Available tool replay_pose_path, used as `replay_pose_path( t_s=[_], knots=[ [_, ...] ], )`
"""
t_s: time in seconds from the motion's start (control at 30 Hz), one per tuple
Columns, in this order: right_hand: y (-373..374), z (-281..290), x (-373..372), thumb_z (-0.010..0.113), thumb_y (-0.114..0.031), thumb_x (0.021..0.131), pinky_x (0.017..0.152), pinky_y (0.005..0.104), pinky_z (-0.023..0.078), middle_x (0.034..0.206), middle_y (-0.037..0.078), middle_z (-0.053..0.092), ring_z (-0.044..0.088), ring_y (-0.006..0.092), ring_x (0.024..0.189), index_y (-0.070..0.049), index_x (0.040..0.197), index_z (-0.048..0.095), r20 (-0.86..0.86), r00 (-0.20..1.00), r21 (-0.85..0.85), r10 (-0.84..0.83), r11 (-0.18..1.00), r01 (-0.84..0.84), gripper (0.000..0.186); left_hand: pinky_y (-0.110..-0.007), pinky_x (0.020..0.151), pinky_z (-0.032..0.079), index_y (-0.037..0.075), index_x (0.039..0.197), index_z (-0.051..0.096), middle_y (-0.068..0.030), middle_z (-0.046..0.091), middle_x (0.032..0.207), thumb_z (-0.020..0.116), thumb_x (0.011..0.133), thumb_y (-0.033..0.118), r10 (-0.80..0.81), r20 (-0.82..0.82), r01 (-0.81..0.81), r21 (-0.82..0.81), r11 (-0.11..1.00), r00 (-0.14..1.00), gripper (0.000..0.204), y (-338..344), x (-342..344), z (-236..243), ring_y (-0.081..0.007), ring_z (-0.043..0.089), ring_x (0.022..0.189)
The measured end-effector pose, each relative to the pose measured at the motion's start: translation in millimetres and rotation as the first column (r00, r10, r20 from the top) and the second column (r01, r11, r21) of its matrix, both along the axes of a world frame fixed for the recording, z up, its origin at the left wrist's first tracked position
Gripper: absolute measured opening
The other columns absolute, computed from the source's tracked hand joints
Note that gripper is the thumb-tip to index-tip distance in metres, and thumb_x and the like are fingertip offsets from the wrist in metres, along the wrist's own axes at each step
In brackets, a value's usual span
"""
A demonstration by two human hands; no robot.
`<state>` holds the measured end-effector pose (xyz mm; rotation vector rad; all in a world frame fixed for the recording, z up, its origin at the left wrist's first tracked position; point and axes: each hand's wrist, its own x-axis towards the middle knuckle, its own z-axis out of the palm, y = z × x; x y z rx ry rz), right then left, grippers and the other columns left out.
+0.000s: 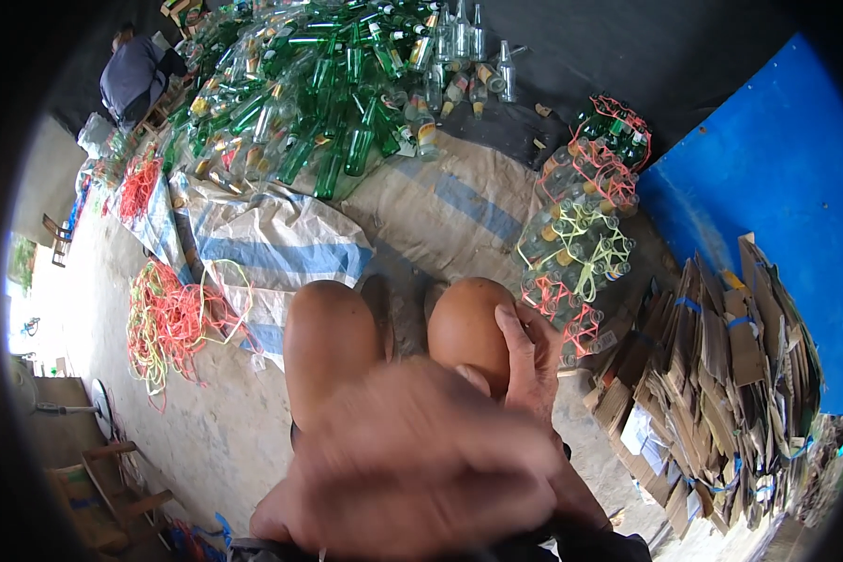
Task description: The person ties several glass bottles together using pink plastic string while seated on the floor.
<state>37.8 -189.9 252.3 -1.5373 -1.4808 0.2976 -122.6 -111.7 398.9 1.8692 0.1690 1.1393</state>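
My left hand is raised close to the camera, in front of my lap. Motion smears its fingers, so whether it holds anything cannot be made out. On my bent right knee rests my right hand, with thumb and fingers apart and nothing seen in it. Beyond my knees, a large heap of green and clear glass bottles lies on the ground. To the right of it stand bottle bundles bound with pink and yellow-green string. Left of my legs is a tangle of pink and yellow string.
Woven sacks with blue stripes spread before my feet. Tied flattened cardboard stands at right, by a blue panel. Another person crouches at far left. A fan and wooden chair are at lower left.
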Motion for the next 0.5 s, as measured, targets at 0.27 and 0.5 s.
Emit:
replay_pose_path(
  t_s=[0.27, 0.5],
  knots=[
    [-5, -3, 12, 0.075, -0.024, 0.090, 0.110, 0.0491, 0.046, 0.144, 0.026, 0.046, 0.051, 0.0407, 0.131, 0.001, 0.153, 0.051, 0.038, 0.999, -0.017, -0.023, 1.000, 0.024, 0.072, -0.031, 0.081, 0.053, -0.002, 0.107, 0.072, -0.0129, 0.070, 0.097, 0.065, 0.092, -0.008, 0.587, -0.389, -0.620, 0.048, 0.783, 0.710, 0.017, 52, -35, -78, -0.0240, 0.069, 0.088],
    [-6, -6, 14, 0.073, -0.023, 0.090, 0.109, 0.0502, 0.047, 0.142, 0.027, 0.047, 0.051, 0.0420, 0.129, 0.000, 0.153, 0.050, 0.098, 0.994, -0.010, -0.047, 0.999, 0.049, 0.071, -0.031, 0.083, 0.052, 0.002, 0.112, 0.073, -0.0081, 0.071, 0.096, 0.070, 0.101, 0.010, 0.520, -0.497, -0.642, -0.103, 0.760, 0.695, 0.014, 17, 0, -80, -0.0200, 0.068, 0.094]
  ],
)
